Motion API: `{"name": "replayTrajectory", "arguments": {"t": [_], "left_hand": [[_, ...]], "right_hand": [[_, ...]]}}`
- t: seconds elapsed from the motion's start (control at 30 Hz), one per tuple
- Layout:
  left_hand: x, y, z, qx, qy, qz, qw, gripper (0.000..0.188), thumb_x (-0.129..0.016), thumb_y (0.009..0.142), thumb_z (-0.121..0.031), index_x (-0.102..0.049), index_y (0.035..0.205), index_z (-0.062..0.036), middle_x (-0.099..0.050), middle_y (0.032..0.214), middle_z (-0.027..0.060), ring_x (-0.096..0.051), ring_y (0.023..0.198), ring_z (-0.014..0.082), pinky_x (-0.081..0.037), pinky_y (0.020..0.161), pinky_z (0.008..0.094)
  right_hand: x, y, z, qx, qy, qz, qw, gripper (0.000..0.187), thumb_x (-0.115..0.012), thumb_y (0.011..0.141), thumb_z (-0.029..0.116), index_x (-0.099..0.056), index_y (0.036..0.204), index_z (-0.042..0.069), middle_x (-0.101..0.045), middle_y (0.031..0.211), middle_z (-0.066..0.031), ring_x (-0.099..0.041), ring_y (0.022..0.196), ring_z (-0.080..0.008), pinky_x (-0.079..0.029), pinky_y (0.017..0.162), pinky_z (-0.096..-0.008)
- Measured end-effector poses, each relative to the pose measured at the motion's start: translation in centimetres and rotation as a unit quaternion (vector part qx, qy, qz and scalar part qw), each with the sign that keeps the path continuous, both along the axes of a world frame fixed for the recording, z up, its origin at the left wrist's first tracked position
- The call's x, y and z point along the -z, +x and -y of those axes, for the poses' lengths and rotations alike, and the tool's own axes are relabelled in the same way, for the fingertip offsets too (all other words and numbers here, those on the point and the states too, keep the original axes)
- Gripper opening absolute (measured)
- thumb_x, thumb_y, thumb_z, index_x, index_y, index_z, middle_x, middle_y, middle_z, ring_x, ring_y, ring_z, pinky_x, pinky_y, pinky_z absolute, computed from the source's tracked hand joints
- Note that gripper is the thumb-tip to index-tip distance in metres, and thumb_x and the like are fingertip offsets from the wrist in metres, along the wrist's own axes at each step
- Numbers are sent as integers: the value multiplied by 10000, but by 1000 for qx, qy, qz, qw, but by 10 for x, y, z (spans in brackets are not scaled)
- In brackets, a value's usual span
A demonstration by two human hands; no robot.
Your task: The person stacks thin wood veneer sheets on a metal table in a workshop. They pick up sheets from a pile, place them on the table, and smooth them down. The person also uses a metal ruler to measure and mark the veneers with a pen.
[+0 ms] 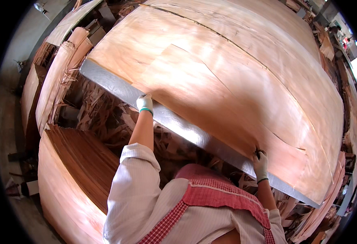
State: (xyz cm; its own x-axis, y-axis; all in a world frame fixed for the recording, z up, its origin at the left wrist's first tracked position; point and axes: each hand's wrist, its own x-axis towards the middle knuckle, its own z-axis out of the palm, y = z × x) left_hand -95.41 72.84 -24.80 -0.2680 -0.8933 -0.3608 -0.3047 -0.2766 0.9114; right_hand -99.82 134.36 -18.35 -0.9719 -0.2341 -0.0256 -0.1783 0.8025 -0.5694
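Observation:
My left hand (145, 103), in a white glove with a green cuff, is closed at the near edge of a smaller wood veneer sheet (178, 75). Its fingertips are hidden, so whatever they grip does not show. This sheet lies on a wide, pale veneer sheet (243, 36) that spreads away from me. Farther right, my gloved right hand (260, 164) is closed around a small dark tool (258, 151), whose kind I cannot make out, over the veneer near the same edge. Beneath both hands runs a shiny metal strip (186, 130) along the table's front.
Left of me stands a thick stack of veneer (68, 175). Rolled veneer pieces (64, 73) lean beyond it. Torn veneer scraps (101, 105) fill the gap below the metal strip. A long dark split (227, 38) crosses the wide sheet. More veneer (351, 118) stands at the right.

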Motion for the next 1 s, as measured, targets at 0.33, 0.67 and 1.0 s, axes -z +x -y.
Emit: {"name": "replayTrajectory", "arguments": {"t": [0.33, 0.67, 1.0], "left_hand": [[-117, 12, -49, 151, -151, 49, 976, 190, -596, 864, -142, -655, 745, -6, -629, 630, 89, -540, 490, 94, -425, 459, 262], [-360, -60, -132, 234, -300, -393, 837, 258, -584, 939, -222, -641, 1044, 6, -670, 950, 73, -628, 853, 141, -508, 795, 284], [-214, -13, -301, 556, 381, -398, 623, 926, -653, 872, -460, -108, 1517, -78, -271, 1523, 149, -269, 1407, 256, -275, 1136, 421]], "right_hand": [[-80, -22, 95, -57, -26, 21, 998, 347, -664, 836, 296, -647, 993, -12, -616, 1056, -183, -601, 941, -350, -473, 832, -413], [-265, -95, 347, -203, -118, -161, 959, 357, -590, 894, 373, -622, 906, 18, -654, 723, -165, -647, 671, -284, -476, 617, -438], [-437, -223, 295, -35, 89, -675, 732, 180, -512, 853, 44, -642, 976, 43, -660, 860, -212, -651, 782, -342, -528, 653, -400]]}}
